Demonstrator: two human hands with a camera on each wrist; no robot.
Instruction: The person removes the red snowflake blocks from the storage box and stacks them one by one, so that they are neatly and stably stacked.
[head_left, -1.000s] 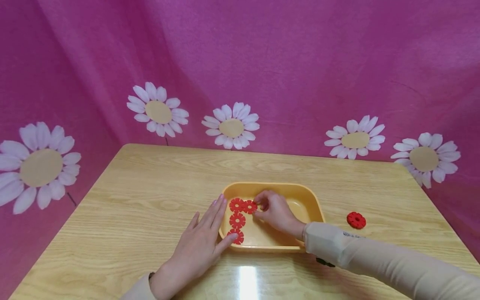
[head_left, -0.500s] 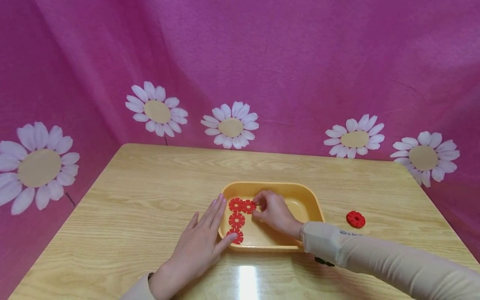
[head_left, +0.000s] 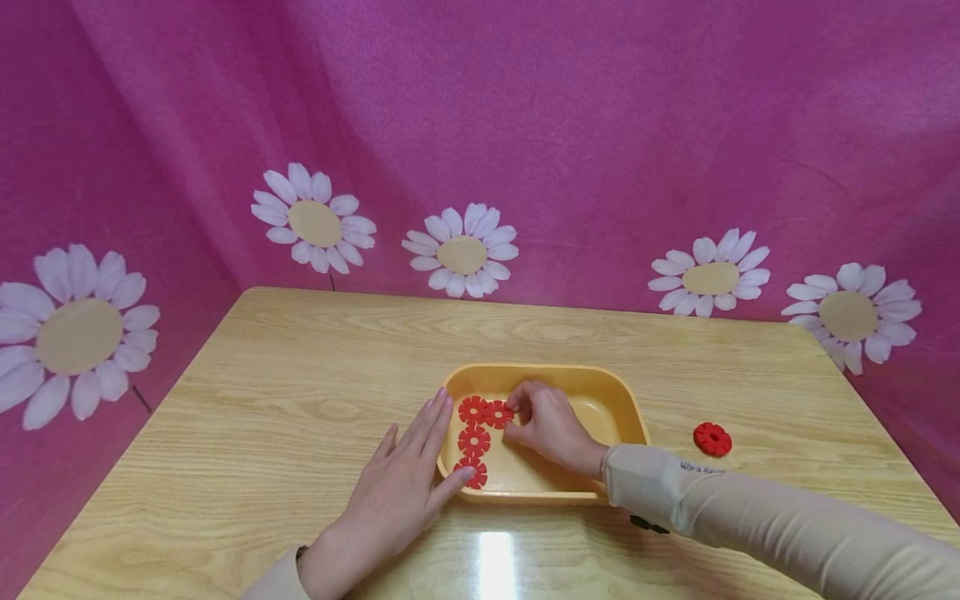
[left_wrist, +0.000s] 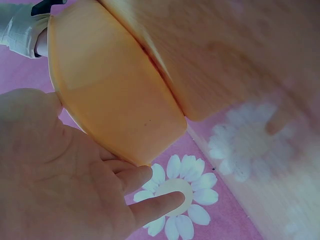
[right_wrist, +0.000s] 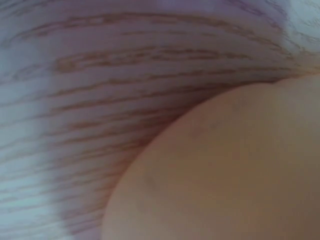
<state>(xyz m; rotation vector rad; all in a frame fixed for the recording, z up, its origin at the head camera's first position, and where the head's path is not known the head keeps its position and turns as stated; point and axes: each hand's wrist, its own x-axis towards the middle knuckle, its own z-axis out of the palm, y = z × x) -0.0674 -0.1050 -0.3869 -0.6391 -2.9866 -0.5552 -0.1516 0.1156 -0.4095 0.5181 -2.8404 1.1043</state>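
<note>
A shallow orange-yellow plastic tray (head_left: pixel 532 497) stands on the table. Along its left side lie a front red notched disc (head_left: pixel 474 475), a middle one (head_left: pixel 474 441) and a back one (head_left: pixel 472 409), lined up edge to edge. To the right of the back one, another red notched disc (head_left: pixel 498 414) overlaps its edge. My right hand (head_left: pixel 553 425) reaches into the tray and pinches that disc at its right side. My left hand (head_left: pixel 397 479) lies straight-fingered along the tray's left rim, its thumb over the front disc. In the left wrist view, that hand (left_wrist: pixel 75 170) touches the tray's outer wall (left_wrist: pixel 115 90).
On the table (head_left: pixel 315 400), right of the tray, sits a small stack of red notched discs (head_left: pixel 712 439). A dark object (head_left: pixel 648 525) pokes out below the right sleeve. Pink cloth (head_left: pixel 570 150) printed with daisies hangs behind the table and at the left.
</note>
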